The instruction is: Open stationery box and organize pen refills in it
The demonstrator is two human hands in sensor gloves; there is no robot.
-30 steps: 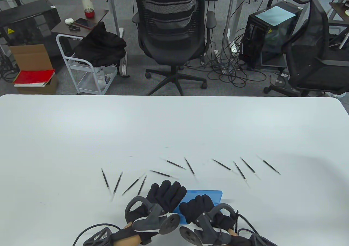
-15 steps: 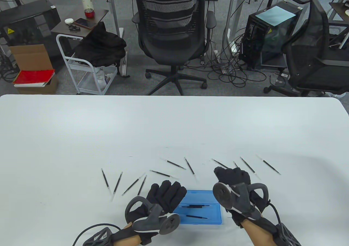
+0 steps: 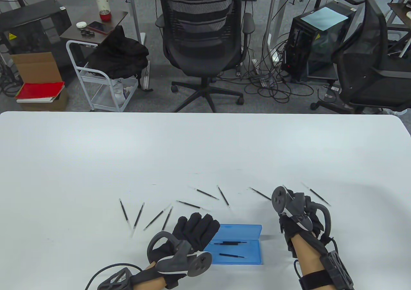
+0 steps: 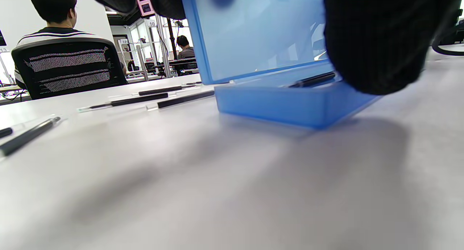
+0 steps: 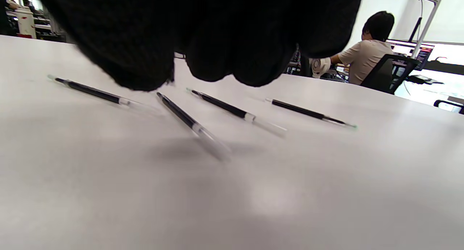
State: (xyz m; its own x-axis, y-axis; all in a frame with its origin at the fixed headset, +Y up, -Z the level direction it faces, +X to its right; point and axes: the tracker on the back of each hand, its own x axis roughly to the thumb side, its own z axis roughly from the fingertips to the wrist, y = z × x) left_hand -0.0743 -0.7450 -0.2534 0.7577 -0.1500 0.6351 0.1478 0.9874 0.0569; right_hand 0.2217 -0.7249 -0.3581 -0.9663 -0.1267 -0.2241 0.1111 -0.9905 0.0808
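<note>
inside open blue stationery box: 3 pen refills; left hand on lid.

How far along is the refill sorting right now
Done: the blue stationery box is open, with what look like three refills inside. In hand: the left hand steadies its lid while the right hand hovers over the right-side loose refills, not visibly gripping any. Left: about eleven on the table.

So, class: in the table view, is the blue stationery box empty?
No. The open blue stationery box already holds dark pen refills lying on its floor.
</note>
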